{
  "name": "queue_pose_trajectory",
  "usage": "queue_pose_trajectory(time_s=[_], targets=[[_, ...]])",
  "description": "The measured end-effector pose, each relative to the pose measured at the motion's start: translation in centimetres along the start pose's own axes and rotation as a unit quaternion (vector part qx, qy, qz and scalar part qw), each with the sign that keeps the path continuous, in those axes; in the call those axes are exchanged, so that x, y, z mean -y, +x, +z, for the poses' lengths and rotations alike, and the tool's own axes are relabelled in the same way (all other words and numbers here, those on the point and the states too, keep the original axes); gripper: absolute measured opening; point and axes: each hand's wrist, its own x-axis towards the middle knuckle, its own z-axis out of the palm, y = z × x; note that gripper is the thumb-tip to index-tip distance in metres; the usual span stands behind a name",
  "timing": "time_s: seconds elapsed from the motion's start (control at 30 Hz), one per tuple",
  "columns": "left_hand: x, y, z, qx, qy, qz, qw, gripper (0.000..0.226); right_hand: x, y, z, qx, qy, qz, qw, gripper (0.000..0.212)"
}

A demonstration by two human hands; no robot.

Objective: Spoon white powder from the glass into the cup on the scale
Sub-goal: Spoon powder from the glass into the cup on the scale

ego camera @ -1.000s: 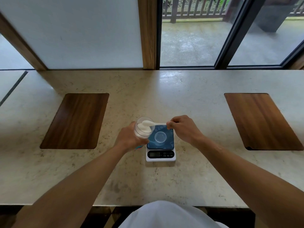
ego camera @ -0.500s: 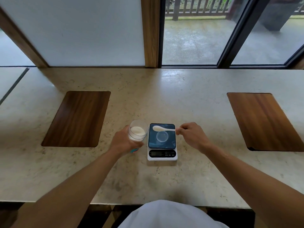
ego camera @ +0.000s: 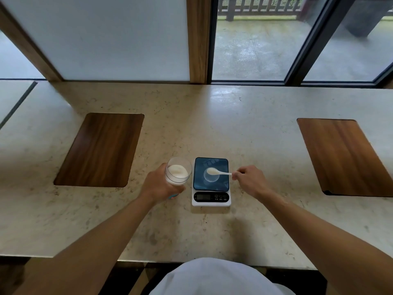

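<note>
Over the small clear round cup (ego camera: 211,177) on the blue-topped white digital scale (ego camera: 211,182), the bowl of a white plastic spoon (ego camera: 217,171) is held level, its handle pinched by the closed fingers of the right hand (ego camera: 251,181). A clear drinking glass (ego camera: 178,173) partly filled with white powder (ego camera: 177,171) is gripped by the left hand (ego camera: 160,186) just left of the scale, tilted slightly toward it. The delivery step is judged to be in hand: the spoon must next be tipped over the cup so that its load falls inside the rim and not on the platform. Whether powder already lies in the cup cannot be told. Everything is set on a pale speckled stone counter (ego camera: 191,128) with two inset dark wooden panels (ego camera: 100,149), before frosted and clear window panes (ego camera: 253,39) through which a wet terrace is seen.
</note>
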Motion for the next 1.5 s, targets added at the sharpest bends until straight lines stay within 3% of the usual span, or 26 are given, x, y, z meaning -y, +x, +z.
queue_pose_trajectory(time_s=[0.8, 1.5], targets=[[-1.0, -0.4, 0.1, 0.009, -0.012, -0.002, 1.000, 0.087, 0.2, 0.1, 0.9, -0.019, -0.055, -0.029, 0.998, 0.030], [-1.2, -0.6, 0.5, 0.015, 0.000, 0.005, 1.000, 0.088, 0.3, -1.1, 0.7, -0.086, -0.157, -0.155, 0.972, 0.024]])
